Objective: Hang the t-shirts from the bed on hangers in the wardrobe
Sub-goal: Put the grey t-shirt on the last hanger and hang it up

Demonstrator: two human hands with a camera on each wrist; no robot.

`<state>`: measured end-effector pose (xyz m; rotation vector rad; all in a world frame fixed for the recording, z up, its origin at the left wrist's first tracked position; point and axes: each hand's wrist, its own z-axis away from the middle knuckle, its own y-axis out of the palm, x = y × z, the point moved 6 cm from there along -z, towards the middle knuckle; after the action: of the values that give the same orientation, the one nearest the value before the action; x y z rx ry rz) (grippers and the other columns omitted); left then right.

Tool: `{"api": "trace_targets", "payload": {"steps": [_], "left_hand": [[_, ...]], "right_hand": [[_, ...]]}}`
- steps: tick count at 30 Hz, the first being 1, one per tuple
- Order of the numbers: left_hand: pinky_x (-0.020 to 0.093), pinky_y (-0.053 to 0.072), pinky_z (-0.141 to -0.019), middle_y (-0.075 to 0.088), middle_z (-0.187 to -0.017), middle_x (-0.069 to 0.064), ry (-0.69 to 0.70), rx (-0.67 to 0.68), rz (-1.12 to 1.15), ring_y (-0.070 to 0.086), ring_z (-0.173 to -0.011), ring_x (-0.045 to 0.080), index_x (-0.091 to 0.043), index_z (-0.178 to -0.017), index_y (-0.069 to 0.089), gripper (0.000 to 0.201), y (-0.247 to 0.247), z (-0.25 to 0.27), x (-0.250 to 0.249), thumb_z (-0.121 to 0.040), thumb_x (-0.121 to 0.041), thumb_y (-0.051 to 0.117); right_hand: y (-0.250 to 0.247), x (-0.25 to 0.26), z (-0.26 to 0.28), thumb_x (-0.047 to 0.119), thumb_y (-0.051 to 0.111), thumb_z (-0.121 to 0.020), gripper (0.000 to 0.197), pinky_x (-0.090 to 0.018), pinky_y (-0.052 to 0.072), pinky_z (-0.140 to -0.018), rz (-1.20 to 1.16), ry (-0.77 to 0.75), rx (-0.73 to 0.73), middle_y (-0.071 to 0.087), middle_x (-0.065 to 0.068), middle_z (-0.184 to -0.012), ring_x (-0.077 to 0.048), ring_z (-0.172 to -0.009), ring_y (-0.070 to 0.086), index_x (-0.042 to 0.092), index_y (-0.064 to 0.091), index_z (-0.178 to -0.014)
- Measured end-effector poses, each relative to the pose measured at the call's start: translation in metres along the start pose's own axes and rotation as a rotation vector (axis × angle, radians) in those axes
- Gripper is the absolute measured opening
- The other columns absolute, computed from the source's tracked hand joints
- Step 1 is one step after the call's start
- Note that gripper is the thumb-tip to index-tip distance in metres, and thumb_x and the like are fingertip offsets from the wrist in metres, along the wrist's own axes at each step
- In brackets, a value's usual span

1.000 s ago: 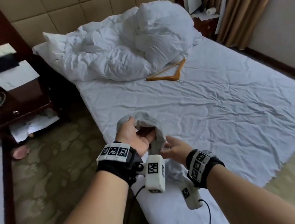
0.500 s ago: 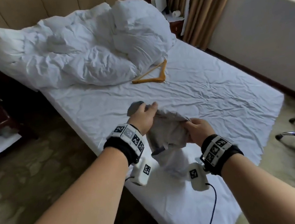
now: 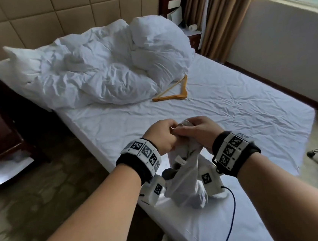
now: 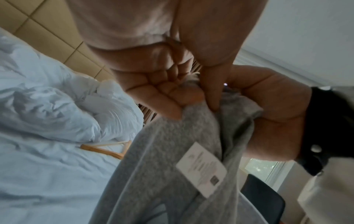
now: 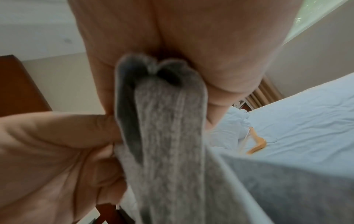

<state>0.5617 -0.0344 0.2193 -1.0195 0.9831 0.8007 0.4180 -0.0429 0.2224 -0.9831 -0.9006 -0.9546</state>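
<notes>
White rumpled sheets covered the bed (image 3: 232, 112) beneath my arms, with the bare wooden coat hanger (image 3: 173, 96) lying well apart from me near the heaped white duvet (image 3: 98, 67). Half a second before, my hands had held the soft grey t-shirt (image 3: 186, 180) spread apart; now my left hand (image 3: 161, 138) and right hand (image 3: 199, 131) met, each with fingers curled tight on one bunched edge, the rest dangling above the bed's near corner. I judged I was gathering it, with hanging not yet begun.
</notes>
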Motion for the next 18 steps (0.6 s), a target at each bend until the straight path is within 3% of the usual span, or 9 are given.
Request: {"api": "trace_targets", "payload": {"steps": [2, 4, 6, 8, 10, 12, 14, 16, 18], "left_hand": [[0.044, 0.06, -0.07, 0.066, -0.07, 0.001, 0.01, -0.108, -0.148, 0.062, -0.066, 0.02, -0.017, -0.089, 0.07, 0.01, -0.021, -0.011, 0.003, -0.084, -0.011, 0.063], [0.042, 0.059, -0.069, 0.065, -0.065, -0.001, 0.022, -0.196, -0.106, 0.061, -0.063, 0.019, -0.015, -0.085, 0.071, 0.011, -0.038, -0.02, 0.001, -0.084, -0.024, 0.066], [0.034, 0.055, -0.06, 0.064, -0.057, -0.005, 0.032, -0.292, 0.019, 0.059, -0.052, 0.012, -0.014, -0.082, 0.072, 0.018, -0.059, -0.036, 0.001, -0.084, -0.032, 0.07], [0.025, 0.048, -0.055, 0.061, -0.051, -0.006, 0.032, -0.361, 0.077, 0.055, -0.043, 0.009, -0.013, -0.077, 0.071, 0.018, -0.08, -0.054, -0.004, -0.089, -0.026, 0.073], [0.031, 0.05, -0.058, 0.064, -0.056, 0.012, 0.022, -0.377, 0.15, 0.056, -0.043, 0.017, -0.007, -0.082, 0.073, 0.021, -0.101, -0.073, -0.012, -0.088, -0.027, 0.075], [0.039, 0.052, -0.059, 0.065, -0.065, 0.024, 0.032, -0.39, 0.188, 0.054, -0.041, 0.021, -0.002, -0.09, 0.073, 0.028, -0.126, -0.09, -0.022, -0.086, -0.029, 0.075], [0.038, 0.052, -0.057, 0.06, -0.062, 0.016, 0.031, -0.409, 0.156, 0.051, -0.039, 0.018, -0.003, -0.088, 0.07, 0.023, -0.155, -0.109, -0.031, -0.088, -0.025, 0.075], [0.03, 0.048, -0.053, 0.056, -0.056, 0.002, 0.039, -0.438, 0.131, 0.047, -0.038, 0.015, -0.012, -0.083, 0.067, 0.011, -0.189, -0.127, -0.037, -0.09, -0.019, 0.073], [0.025, 0.045, -0.048, 0.055, -0.053, -0.009, 0.009, -0.47, 0.119, 0.043, -0.037, 0.011, -0.02, -0.089, 0.068, 0.011, -0.222, -0.138, -0.036, -0.094, -0.01, 0.068]], "right_hand": [[0.004, 0.003, -0.013, 0.035, 0.091, -0.063, 0.049, -0.044, 0.047, -0.07, -0.103, -0.012, -0.006, 0.057, -0.015, -0.077, -0.027, -0.074, 0.058, -0.001, 0.064, -0.081], [0.009, 0.006, -0.026, 0.027, 0.089, -0.066, 0.043, -0.036, 0.05, -0.062, -0.197, -0.027, 0.003, 0.061, -0.016, -0.079, -0.027, -0.069, 0.06, 0.002, 0.066, -0.092], [0.014, 0.01, -0.042, 0.015, 0.085, -0.075, 0.03, -0.025, 0.044, -0.046, -0.142, -0.038, 0.013, 0.065, -0.011, -0.076, -0.018, -0.058, 0.059, 0.007, 0.065, -0.096], [0.017, 0.015, -0.064, 0.004, 0.081, -0.083, 0.02, -0.023, 0.042, -0.046, -0.037, -0.067, 0.021, 0.069, -0.01, -0.073, -0.016, -0.056, 0.061, 0.004, 0.066, -0.096], [0.019, 0.025, -0.089, 0.005, 0.079, -0.085, 0.016, -0.026, 0.044, -0.051, 0.03, -0.11, -0.009, 0.074, -0.01, -0.072, -0.018, -0.061, 0.067, 0.002, 0.069, -0.097], [0.015, 0.041, -0.118, 0.005, 0.077, -0.085, 0.007, -0.028, 0.049, -0.056, 0.066, -0.166, -0.087, 0.075, -0.007, -0.069, -0.017, -0.064, 0.07, 0.009, 0.071, -0.088], [0.012, 0.061, -0.151, 0.004, 0.072, -0.085, 0.012, -0.031, 0.053, -0.06, 0.094, -0.219, -0.182, 0.074, -0.006, -0.068, -0.017, -0.064, 0.071, 0.015, 0.071, -0.08], [0.011, 0.079, -0.185, 0.005, 0.068, -0.087, 0.015, -0.034, 0.054, -0.062, 0.091, -0.232, -0.239, 0.073, -0.008, -0.07, -0.018, -0.063, 0.071, 0.017, 0.071, -0.079], [0.022, 0.099, -0.218, 0.004, 0.067, -0.089, 0.014, -0.035, 0.054, -0.062, 0.062, -0.218, -0.193, 0.072, -0.008, -0.071, -0.018, -0.062, 0.069, 0.015, 0.071, -0.082]]}}
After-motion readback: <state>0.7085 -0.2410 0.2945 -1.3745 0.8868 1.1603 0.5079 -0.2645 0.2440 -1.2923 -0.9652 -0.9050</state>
